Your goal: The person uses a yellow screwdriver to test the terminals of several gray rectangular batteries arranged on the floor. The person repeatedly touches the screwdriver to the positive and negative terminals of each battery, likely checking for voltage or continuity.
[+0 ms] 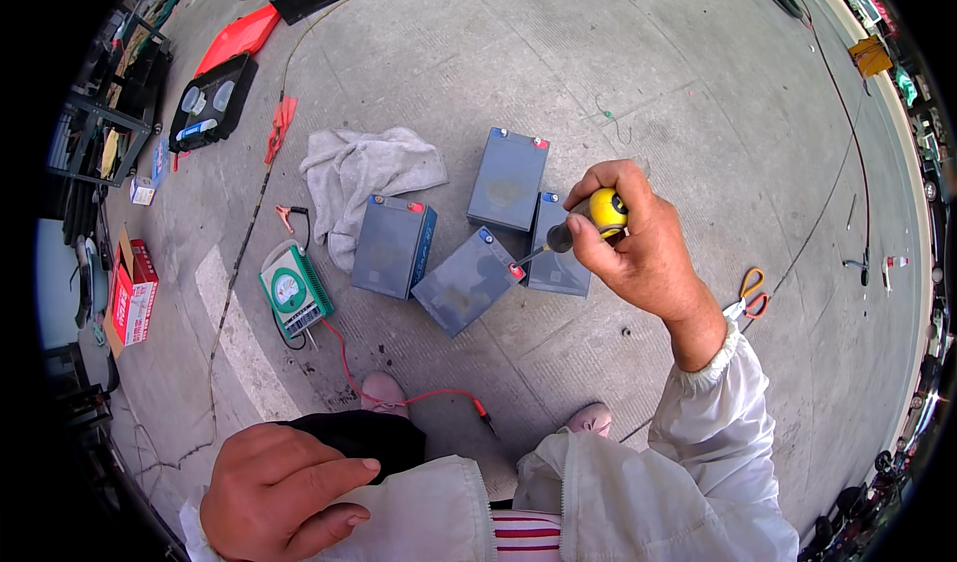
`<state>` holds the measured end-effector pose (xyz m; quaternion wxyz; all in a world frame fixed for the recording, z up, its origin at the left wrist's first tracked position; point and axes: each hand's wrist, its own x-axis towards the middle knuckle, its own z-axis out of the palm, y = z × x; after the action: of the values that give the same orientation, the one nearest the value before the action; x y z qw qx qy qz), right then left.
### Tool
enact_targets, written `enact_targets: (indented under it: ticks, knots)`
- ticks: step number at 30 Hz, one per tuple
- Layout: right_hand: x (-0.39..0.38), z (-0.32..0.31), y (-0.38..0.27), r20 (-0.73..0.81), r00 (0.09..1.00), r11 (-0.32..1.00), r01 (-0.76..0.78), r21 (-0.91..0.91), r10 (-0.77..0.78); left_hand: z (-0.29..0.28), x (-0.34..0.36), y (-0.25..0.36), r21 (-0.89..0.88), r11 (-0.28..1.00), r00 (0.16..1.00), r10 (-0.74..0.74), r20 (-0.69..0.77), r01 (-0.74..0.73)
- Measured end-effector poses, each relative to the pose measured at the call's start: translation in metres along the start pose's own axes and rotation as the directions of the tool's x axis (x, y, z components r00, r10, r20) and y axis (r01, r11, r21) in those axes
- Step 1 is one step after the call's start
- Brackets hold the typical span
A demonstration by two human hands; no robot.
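Observation:
My right hand (643,248) grips a screwdriver (604,215) with a yellow and black handle. Its shaft slants down to the left, the tip at the red terminal of a grey battery (461,288) that sits at an angle. Three more such batteries are grouped around it: one to the left (387,248), one behind (506,181) and one to the right (556,275), partly hidden by the screwdriver and my hand. Low on the left, my left hand (279,487) is held near my lap with index finger and thumb apart, holding nothing.
A grey cloth (374,168) lies beside the batteries. Left of them is a green and white meter (294,291) with a red lead and probe (482,410). Orange-handled scissors (755,285) lie to the right. An open black case (212,103) and a red box (137,293) stand farther left.

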<state>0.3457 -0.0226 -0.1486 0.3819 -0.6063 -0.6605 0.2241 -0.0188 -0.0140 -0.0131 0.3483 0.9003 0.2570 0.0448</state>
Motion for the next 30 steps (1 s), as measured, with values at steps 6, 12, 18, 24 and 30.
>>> enact_targets:
  ticks: [6,12,18,24,30]
  knots:
    - [0.002,0.0,0.0,0.014,1.0,1.0,0.024,-0.003,-0.024,-0.003,-0.002,0.004,0.008,1.0,1.0,-0.012,0.005,0.012]
    - [-0.001,-0.002,0.003,0.01,1.0,1.0,0.021,-0.004,-0.021,0.001,0.001,-0.003,-0.004,1.0,1.0,0.014,0.006,-0.014]
    - [0.0,0.0,-0.001,0.012,1.0,1.0,0.029,0.003,-0.029,0.0,-0.001,0.0,0.003,1.0,1.0,0.011,0.001,-0.011]
    - [0.001,0.0,-0.007,0.075,0.991,0.993,0.117,-0.022,-0.115,-0.001,-0.001,0.001,0.008,1.0,1.0,0.012,0.003,-0.012]
    - [0.001,-0.001,-0.008,0.107,0.99,0.993,0.103,-0.058,-0.096,0.0,-0.001,0.0,0.004,1.0,1.0,0.015,0.001,-0.015]
